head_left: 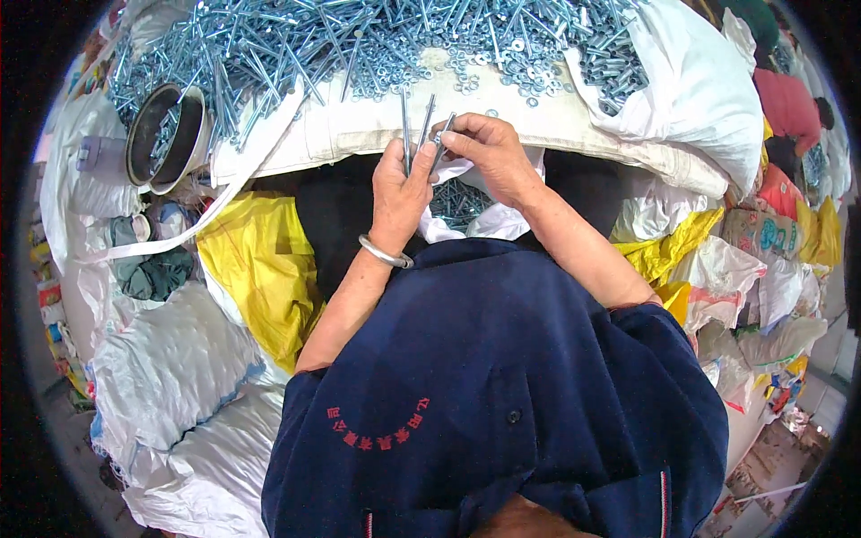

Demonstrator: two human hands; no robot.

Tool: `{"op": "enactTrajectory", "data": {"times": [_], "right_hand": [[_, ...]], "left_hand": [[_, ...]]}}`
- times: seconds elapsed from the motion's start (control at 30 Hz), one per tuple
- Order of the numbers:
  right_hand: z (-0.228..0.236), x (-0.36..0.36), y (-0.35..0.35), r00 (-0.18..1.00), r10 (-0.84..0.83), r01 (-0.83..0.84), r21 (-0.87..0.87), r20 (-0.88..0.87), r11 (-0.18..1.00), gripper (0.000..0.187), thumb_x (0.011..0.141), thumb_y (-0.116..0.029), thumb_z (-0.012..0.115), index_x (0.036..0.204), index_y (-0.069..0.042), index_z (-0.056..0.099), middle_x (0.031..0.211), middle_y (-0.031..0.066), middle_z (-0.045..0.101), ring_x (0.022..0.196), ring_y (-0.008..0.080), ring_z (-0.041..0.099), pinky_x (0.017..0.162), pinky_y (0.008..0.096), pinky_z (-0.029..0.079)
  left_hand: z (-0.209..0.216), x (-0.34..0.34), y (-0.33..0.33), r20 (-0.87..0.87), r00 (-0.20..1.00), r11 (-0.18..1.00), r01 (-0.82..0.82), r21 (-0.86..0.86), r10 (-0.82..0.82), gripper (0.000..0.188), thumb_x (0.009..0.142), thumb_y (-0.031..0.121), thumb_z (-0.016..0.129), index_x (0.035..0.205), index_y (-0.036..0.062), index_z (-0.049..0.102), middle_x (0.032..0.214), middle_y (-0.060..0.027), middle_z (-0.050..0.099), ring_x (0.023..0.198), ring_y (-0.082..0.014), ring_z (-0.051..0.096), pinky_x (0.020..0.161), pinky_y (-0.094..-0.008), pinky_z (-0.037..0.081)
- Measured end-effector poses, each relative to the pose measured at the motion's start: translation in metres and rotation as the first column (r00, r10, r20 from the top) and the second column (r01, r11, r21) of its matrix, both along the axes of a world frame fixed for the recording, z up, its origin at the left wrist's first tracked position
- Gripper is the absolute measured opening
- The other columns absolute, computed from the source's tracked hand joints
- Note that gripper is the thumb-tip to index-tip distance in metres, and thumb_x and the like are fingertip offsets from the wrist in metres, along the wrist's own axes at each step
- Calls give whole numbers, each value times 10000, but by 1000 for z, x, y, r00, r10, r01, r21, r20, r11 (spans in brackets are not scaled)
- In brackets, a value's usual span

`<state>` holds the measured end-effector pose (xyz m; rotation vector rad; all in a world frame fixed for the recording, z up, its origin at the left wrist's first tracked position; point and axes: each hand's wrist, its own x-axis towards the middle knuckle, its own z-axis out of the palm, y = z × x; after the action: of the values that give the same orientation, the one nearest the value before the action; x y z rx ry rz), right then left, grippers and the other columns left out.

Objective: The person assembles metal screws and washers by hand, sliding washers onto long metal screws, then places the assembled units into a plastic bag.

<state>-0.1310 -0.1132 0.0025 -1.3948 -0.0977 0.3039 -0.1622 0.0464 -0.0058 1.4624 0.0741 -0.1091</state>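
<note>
Your left hand's (401,193) grip closes narrowly round two long, slim silver metal rods (404,130) pointing away from you; hold them steady. Your right hand's (491,154) grip pinches a third silver metal rod (439,151) between both hands; work lightly there. Count: three rods held; the heaped silver metal hardware (386,45) ahead defies counting.

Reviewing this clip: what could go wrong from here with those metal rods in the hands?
The left hand grips several slim rods at once while the right hand fingers one, so another might slip, perhaps into the open white bag below.
Both hands are bare, so the rod ends could scratch the fingers.
A loose washer near the front edge of the pale sheet might get knocked off.
</note>
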Motion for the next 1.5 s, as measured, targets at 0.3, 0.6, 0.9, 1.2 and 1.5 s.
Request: {"op": "enactTrajectory", "data": {"times": [0.3, 0.6, 0.9, 1.2, 1.5], "right_hand": [[62, 40, -21, 938, 86, -20, -194, 335, 981, 188, 941, -87, 585, 1081, 30, 632, 909, 49, 656, 818, 115, 635, 773, 249, 512], [41, 61, -23, 872, 157, 116, -506, 465, 855, 162, 906, -100, 619, 1012, 23, 625, 929, 85, 668, 777, 154, 605, 727, 289, 490], [27, 53, -14, 774, 204, 205, -542, 599, 815, 144, 856, -78, 661, 971, 4, 631, 834, 143, 628, 724, 261, 605, 668, 357, 470], [30, 52, -14, 802, 147, 251, -550, 579, 797, 244, 822, -199, 707, 885, 19, 619, 826, 178, 637, 776, 326, 644, 684, 390, 502], [8, 52, -12, 895, -56, 146, -174, 442, 974, 454, 1015, -364, 449, 1288, -17, 554, 1097, 100, 648, 1012, 171, 614, 952, 322, 464]], "left_hand": [[10, 27, 19, 114, 973, 976, -209, 63, 201, 341, 1042, 337, 396, 884, 50, 492, 712, -45, 559, 523, -85, 492, 456, -225, 404], [48, 71, 1, 286, 951, 991, -130, 34, 115, 248, 893, 188, 705, 1069, 21, 656, 662, 80, 502, 508, 6, 387, 429, -172, 270], [61, 82, -10, 421, 901, 967, -10, 253, -101, 240, 900, 226, 682, 1028, 23, 701, 845, -21, 685, 772, -76, 583, 702, -243, 465], [66, 89, -6, 446, 876, 902, -33, 431, -182, 213, 883, 209, 699, 968, 13, 702, 856, -43, 707, 794, -87, 620, 732, -249, 486], [60, 94, -7, 441, 880, 897, -40, 439, -177, 202, 865, 208, 715, 914, 15, 683, 794, -42, 691, 751, -91, 615, 682, -262, 483]]}}
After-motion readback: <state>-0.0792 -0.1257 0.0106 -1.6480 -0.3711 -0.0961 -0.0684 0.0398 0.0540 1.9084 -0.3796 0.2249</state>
